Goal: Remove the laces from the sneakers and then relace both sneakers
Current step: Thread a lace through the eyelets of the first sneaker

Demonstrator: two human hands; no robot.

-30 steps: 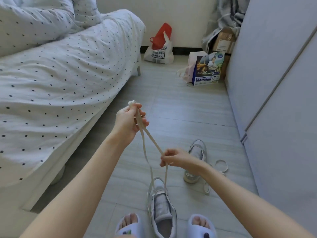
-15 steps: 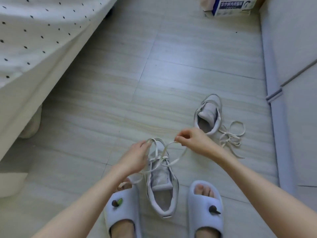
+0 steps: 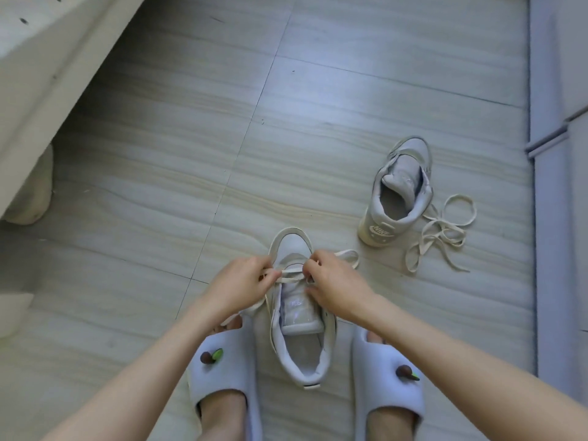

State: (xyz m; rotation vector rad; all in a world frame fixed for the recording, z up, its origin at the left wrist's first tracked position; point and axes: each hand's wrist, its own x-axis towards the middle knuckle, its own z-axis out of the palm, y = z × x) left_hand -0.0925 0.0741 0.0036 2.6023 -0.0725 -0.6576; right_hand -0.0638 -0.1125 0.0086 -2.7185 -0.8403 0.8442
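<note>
Both hands on near sneaker (image 3: 299,316), 6 o'clock between slippers. Left hand (image 3: 241,281), right hand (image 3: 331,281) each pinch lace (image 3: 291,271). Lace limp, light: hold near tip. Second sneaker (image 3: 397,198) at 3 o'clock.

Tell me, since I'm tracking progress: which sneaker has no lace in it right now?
The far sneaker, by the person's right side. Its lace lies loose on the floor beside it, while the near sneaker between the slippers has a lace held by both hands.

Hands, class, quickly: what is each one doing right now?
Left hand: pinches the lace over the near sneaker.
Right hand: pinches the same lace.
</note>
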